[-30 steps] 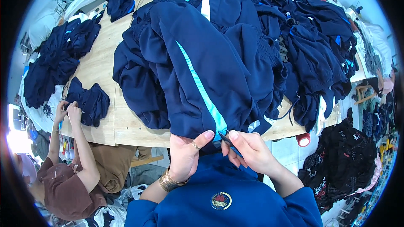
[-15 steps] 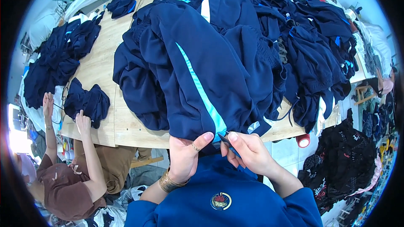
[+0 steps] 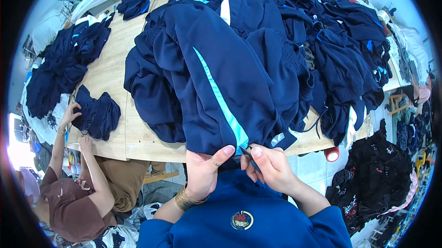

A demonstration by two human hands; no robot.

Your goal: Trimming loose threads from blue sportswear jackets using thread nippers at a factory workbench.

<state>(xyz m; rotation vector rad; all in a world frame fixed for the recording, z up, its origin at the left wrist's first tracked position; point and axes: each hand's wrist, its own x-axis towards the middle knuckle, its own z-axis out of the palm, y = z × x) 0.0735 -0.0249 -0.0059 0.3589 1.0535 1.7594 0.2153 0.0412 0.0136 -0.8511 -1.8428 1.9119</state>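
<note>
A navy garment [image 3: 230, 82] with a tapering light-blue stripe [image 3: 220, 99] hangs over the table's near edge toward me. My left hand [image 3: 205, 167] is closed on its hem, the thumb on top beside the stripe's wide end. Close by on the right, my right hand [image 3: 269, 167] pinches a small dark pointed tool [image 3: 247, 152], its tip at the hem by the end of the stripe. Most of the tool is hidden by my fingers, so its exact kind does not show.
Heaped navy garments [image 3: 350, 59] cover the wooden table [image 3: 138, 130] ahead and right. At left, a co-worker's hands [image 3: 69, 114] are at a small navy piece [image 3: 99, 112]; another person stands at the far edge. A red-and-white roll [image 3: 331, 153] and black patterned cloth [image 3: 373, 179] lie at right.
My hands and the garment stay almost in place. The left co-worker's hands have lowered toward the small navy piece. At the far edge, one of the other person's hands has moved.
</note>
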